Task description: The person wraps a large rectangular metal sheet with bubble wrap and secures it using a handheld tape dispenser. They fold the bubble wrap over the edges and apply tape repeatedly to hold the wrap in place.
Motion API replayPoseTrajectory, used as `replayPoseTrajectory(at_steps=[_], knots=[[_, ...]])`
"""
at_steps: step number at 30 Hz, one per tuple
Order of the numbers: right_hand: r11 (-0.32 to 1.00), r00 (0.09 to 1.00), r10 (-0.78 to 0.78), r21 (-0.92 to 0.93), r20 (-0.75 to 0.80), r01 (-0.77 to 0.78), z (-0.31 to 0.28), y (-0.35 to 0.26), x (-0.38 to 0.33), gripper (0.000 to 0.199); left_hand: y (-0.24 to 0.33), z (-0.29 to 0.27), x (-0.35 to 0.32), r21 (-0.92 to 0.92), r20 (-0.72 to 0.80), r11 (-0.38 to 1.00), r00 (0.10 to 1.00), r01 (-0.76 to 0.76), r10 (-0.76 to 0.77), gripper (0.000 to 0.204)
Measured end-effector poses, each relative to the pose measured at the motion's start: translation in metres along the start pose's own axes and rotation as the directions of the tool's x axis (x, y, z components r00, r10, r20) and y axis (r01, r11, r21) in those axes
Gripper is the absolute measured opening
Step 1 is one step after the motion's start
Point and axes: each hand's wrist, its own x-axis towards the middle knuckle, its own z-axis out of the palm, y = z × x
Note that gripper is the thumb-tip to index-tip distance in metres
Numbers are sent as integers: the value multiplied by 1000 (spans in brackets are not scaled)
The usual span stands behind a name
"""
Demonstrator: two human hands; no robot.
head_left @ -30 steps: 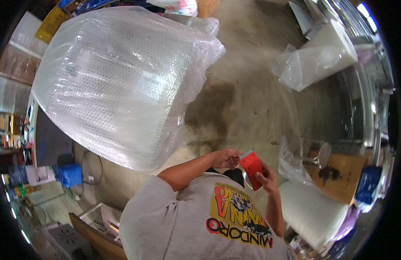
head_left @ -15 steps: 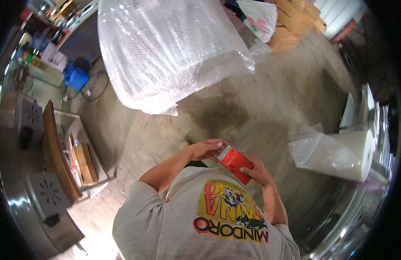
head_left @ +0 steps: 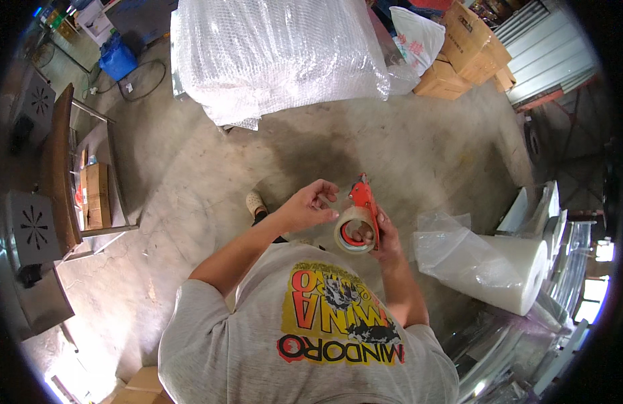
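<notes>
A red tape dispenser (head_left: pixel 365 195) with a roll of clear tape (head_left: pixel 343 237) stands in front of my chest. My right hand (head_left: pixel 387 239) is closed on it from the right, with some fingers showing through the roll's core. Just left of the dispenser is my left hand (head_left: pixel 308 205), its fingers bent but apart from the thumb, and I see nothing between them. Farther off stands a large bulky object covered in bubble wrap (head_left: pixel 284 60); the wrap hides what is inside.
On the right lies a big roll of white wrapping (head_left: pixel 510 269) with a loose clear sheet. Cardboard boxes (head_left: pixel 470 47) and a white bag (head_left: pixel 419 37) stand at the far right. To the left are metal units (head_left: pixel 35 229), a low frame holding a carton (head_left: pixel 96 195), and a blue container (head_left: pixel 117 59).
The tape dispenser has turned in my right hand, so its roll now shows. My left hand has come away from its end. The whole view has shifted.
</notes>
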Motion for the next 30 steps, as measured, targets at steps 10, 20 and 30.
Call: replayPoseTrajectory(at_steps=[10, 20, 30], knots=[[938, 947, -247, -296, -204, 181, 33, 29, -31, 68, -20, 42, 27, 530, -148, 817, 923, -229, 355, 30], [916, 963, -186, -388, -195, 98, 39, 32, -14, 74, -67, -5, 15, -456, -85, 859, 950, 231, -301, 11], [191, 971, 237, -979, -18, -65, 114, 16, 80, 74, -59, -158, -30, -51, -281, 972, 937, -229, 206, 11]])
